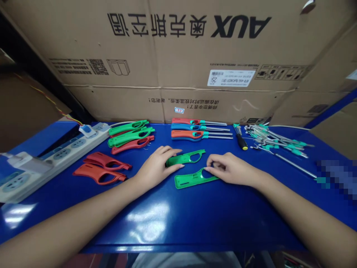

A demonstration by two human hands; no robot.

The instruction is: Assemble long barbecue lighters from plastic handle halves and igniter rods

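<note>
Two green lighter casing halves lie on the blue table in front of me, their hollow insides facing up. My left hand (158,165) grips the far green casing half (189,158) by its wide end, thumb on the near side and fingers on the far side. My right hand (228,167) pinches the near green casing half (189,180) beside its trigger opening, and its handle end points left. Finished-looking lighters (189,134) with metal tubes are stacked just beyond, in red, blue and orange.
Green and red casings (129,137) are piled at back left, with red-orange casings (100,174) nearer. A power strip (63,152) runs along the left. Back right are a screwdriver (241,139) and metal tube assemblies (276,139). A cardboard box (173,56) forms the back wall.
</note>
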